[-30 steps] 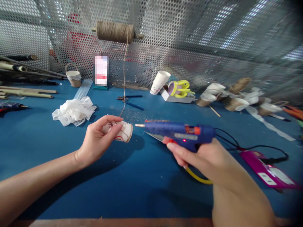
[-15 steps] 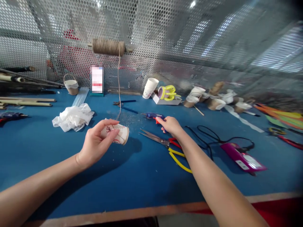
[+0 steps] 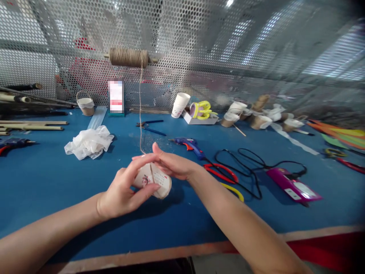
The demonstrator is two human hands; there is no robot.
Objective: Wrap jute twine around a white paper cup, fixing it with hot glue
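My left hand point(image 3: 125, 190) is wrapped round a small paper cup point(image 3: 155, 182) with red print, held on its side above the blue table point(image 3: 51, 182). A strand of brown twine point(image 3: 140, 110) runs down from the spool point(image 3: 129, 57) on the mesh wall to the cup. My right hand point(image 3: 171, 164) lies over the top of the cup with its fingers pressed together at the twine. The blue glue gun point(image 3: 189, 144) lies on the table just behind my right hand, with nobody holding it. Red and yellow scissors point(image 3: 225, 177) lie beside my right forearm.
A crumpled white plastic sheet point(image 3: 89, 141) lies at the left. A black cable point(image 3: 251, 167) leads to a magenta power strip point(image 3: 293, 186) at the right. White cups point(image 3: 180, 104), twine-wrapped cups point(image 3: 258, 116), bamboo sticks point(image 3: 31, 123) and a second pair of scissors point(image 3: 149, 125) lie along the back.
My right hand has laid the glue gun down on the table and come back to the cup. The cup has moved a little nearer to me in my left hand.
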